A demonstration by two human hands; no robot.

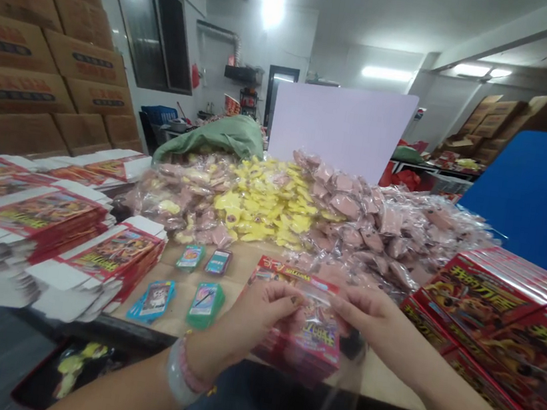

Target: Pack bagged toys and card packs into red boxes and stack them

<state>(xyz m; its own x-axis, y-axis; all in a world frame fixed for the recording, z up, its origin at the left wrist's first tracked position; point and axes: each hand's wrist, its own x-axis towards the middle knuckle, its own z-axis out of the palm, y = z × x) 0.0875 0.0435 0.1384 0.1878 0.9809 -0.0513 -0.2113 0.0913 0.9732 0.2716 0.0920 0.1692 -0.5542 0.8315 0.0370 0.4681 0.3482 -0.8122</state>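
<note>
the left hand (260, 304) and right hand (370, 312) meet over the table (381, 380), their fingers curled nearly shut and pinching the edge of a clear bag (342, 392). the bag lies around a red box (295, 349) near the table's front edge; whether it is sealed cannot be told. to the right stand made-up boxes (485, 314), while flat box blanks (94, 262) remain to the left. a big heap of bagged pink and yellow items (352, 222) lies beyond, with card packs (204, 305) loose nearby.
</note>
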